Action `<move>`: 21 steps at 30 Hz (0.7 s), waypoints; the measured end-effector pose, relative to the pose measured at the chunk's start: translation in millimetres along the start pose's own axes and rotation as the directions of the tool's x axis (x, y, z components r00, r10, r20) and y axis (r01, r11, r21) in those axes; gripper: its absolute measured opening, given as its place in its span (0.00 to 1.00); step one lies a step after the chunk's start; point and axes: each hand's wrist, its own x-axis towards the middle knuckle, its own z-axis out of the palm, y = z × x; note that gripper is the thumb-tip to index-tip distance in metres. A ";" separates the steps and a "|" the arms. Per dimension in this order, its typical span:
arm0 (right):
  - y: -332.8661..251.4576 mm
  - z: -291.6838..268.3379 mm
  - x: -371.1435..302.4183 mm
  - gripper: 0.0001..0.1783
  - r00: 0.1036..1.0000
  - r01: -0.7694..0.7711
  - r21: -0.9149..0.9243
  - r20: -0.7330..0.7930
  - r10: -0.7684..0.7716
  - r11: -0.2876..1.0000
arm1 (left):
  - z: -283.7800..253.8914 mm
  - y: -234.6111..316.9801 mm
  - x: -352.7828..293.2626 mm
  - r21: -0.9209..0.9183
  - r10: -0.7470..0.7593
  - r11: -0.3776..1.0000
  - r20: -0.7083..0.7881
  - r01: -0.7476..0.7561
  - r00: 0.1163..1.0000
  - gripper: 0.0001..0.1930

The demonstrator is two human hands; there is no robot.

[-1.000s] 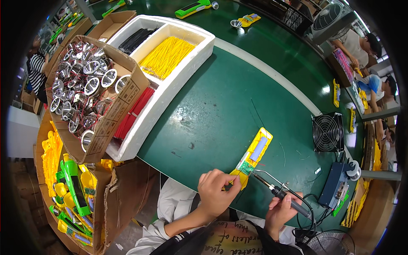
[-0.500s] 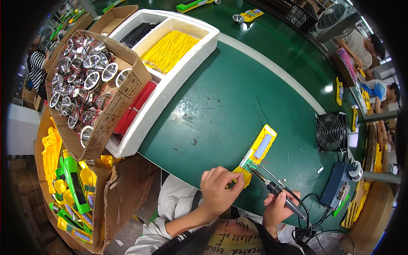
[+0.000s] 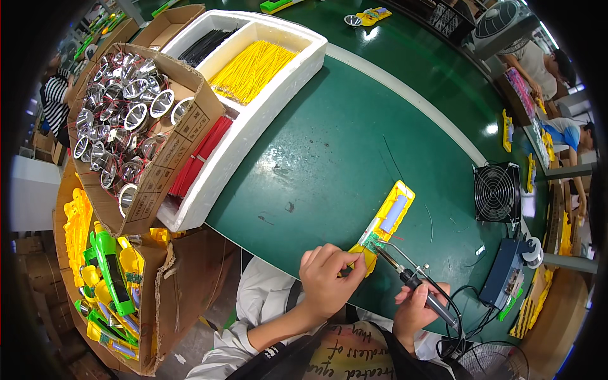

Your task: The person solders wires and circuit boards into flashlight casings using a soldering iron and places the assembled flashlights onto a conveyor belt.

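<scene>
A yellow flashlight casing half (image 3: 403, 191) lies on the green bench, holding a bluish cylindrical battery (image 3: 394, 213) and a small green circuit board (image 3: 372, 241). My left hand (image 3: 332, 275) is closed in a pinch at the casing's near end, beside the board; whatever lies between its fingertips is hidden. In my right hand (image 3: 419, 307) is a soldering iron (image 3: 415, 281), its dark handle slanting down to the right. The iron's tip meets the board, and a thin curved metal tube (image 3: 408, 258) runs alongside it. A dark wire (image 3: 392, 157) extends past the casing's far end.
A white foam tray (image 3: 253, 120) at left holds black, yellow and red wires. Beside it stands a carton of silver reflectors (image 3: 135, 117); below, a box of yellow and green casings (image 3: 114, 272). At right are a black fan (image 3: 497, 192), a blue soldering station (image 3: 503, 272) and a solder spool (image 3: 531, 253).
The casing's far end has shifted slightly upward in view. My hands keep nearly the same place, with the iron's tip still at the board.
</scene>
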 end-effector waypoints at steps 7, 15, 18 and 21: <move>-2.9 -1.4 -0.9 0.11 0.999 0.044 -0.005 -0.005 -0.044 0.999 | -0.8 0.4 0.0 0.000 -0.009 1.000 0.011 0.009 1.000 0.07; -1.2 -25.8 4.5 0.15 0.991 0.106 0.038 -0.087 -0.102 0.994 | -1.6 1.2 -1.1 0.003 -0.007 1.000 0.005 0.007 1.000 0.07; 3.8 -40.2 11.7 0.13 0.977 0.140 0.053 -0.167 -0.129 0.989 | -2.0 2.9 -1.9 -0.029 -0.054 0.998 0.012 0.054 0.998 0.07; 9.5 -54.7 19.7 0.10 0.968 0.161 0.026 -0.197 -0.153 0.987 | -13.7 6.1 -2.4 0.107 0.074 0.991 0.054 -0.080 0.996 0.09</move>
